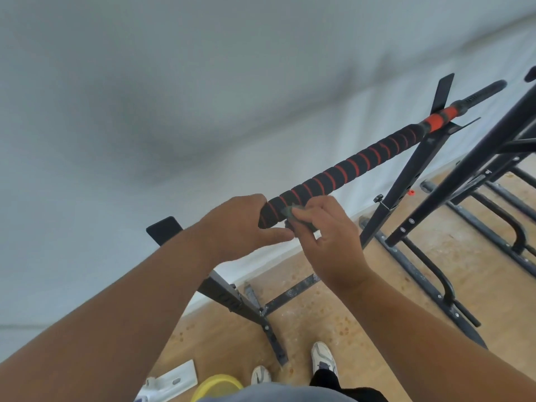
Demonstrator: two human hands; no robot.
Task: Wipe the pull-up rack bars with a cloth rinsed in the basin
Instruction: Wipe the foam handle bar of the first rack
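Nearest, by white shoes (323, 361) on tan floor (362, 300): yellow basin (218, 385), only rim seen; higher, left hand (236, 226) curled round foam-wrapped pull-up bar (345, 169) at its near end; right hand (327, 236) just beside, pinched small dark green cloth (291, 212) against bar's underside; beyond, bar ran up-right to orange collar (439, 118) over black rack uprights (406, 184); farthest, pale wall (145, 111).

One head-worn view, looking forward and steeply down from just above both hands. The fingers (304, 211) sit near frame centre, close to the lens; beyond them, the wall (145, 111); far below them, the floor (333, 309) and shoes (323, 356).
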